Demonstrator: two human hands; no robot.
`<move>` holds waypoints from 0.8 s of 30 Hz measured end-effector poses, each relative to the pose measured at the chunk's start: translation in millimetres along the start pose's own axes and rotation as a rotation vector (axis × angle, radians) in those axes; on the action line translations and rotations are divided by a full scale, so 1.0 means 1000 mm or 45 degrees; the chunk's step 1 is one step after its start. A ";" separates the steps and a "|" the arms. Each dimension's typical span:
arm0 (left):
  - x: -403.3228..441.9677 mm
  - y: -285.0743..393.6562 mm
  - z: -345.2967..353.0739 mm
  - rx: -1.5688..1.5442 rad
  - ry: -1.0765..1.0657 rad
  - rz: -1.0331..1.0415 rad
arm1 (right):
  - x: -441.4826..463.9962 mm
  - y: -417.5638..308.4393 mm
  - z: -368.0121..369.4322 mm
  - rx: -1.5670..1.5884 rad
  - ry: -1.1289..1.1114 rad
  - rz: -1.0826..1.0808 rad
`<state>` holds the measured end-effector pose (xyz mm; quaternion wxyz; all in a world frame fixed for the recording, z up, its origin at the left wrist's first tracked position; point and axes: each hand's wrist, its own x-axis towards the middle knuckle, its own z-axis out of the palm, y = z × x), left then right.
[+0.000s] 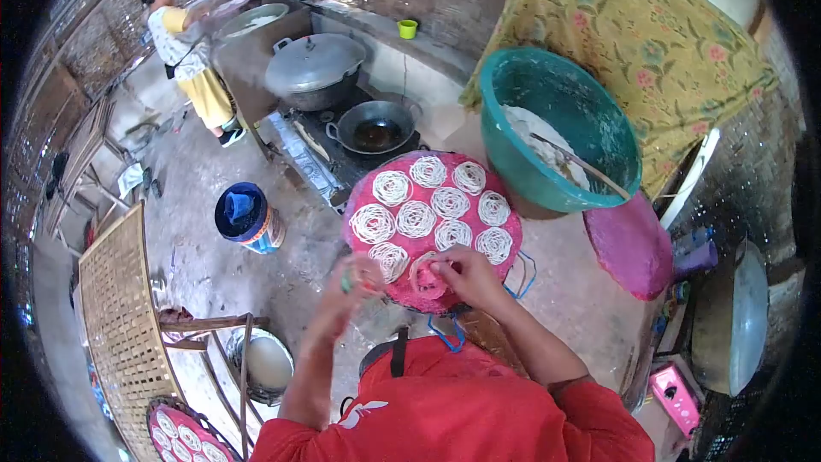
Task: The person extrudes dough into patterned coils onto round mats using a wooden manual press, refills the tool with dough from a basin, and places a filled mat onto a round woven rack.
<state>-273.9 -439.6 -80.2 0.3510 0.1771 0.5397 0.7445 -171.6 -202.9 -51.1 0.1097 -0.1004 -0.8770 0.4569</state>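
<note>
A round pink tray (402, 289) in front of me bears several white lacy noodle-like coils (416, 218). At its near edge, my right hand (466, 275) has thumb and fingers pinched together over a partly formed ring of white strands (425, 267); what lies between the fingertips is too small to tell. My left hand (357, 278) is raised beside the tray's left edge and blurred by motion, with something greenish and reddish at it that I cannot make out.
Behind the tray are a dark wok (374, 127) and a lidded pot (316, 68). A green basin (560, 133) with white dough stands right, a blue bucket (248, 216) left. Another person (192, 56) stands far left. A woven panel (124, 291) is near left.
</note>
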 end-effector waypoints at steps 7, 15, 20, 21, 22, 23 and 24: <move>-0.023 0.017 -0.042 -0.398 0.379 0.199 | 0.017 -0.011 0.041 -0.112 -0.314 0.107; 0.004 0.005 0.006 -0.341 -0.065 0.060 | 0.054 -0.050 0.038 0.093 -0.300 -0.299; 0.024 0.003 -0.003 -0.592 0.195 0.034 | 0.119 -0.020 0.032 0.281 -0.003 -0.347; 0.026 0.003 -0.009 -0.526 0.292 0.067 | 0.144 -0.004 0.027 0.393 0.041 -0.257; 0.025 0.009 -0.011 -0.503 0.261 0.073 | 0.164 -0.004 0.016 0.257 0.107 -0.212; 0.027 0.010 -0.012 -0.504 0.260 0.077 | 0.183 -0.005 0.004 0.124 0.175 -0.161; 0.028 0.011 -0.013 -0.531 0.264 0.081 | 0.183 -0.005 0.003 0.124 0.178 -0.160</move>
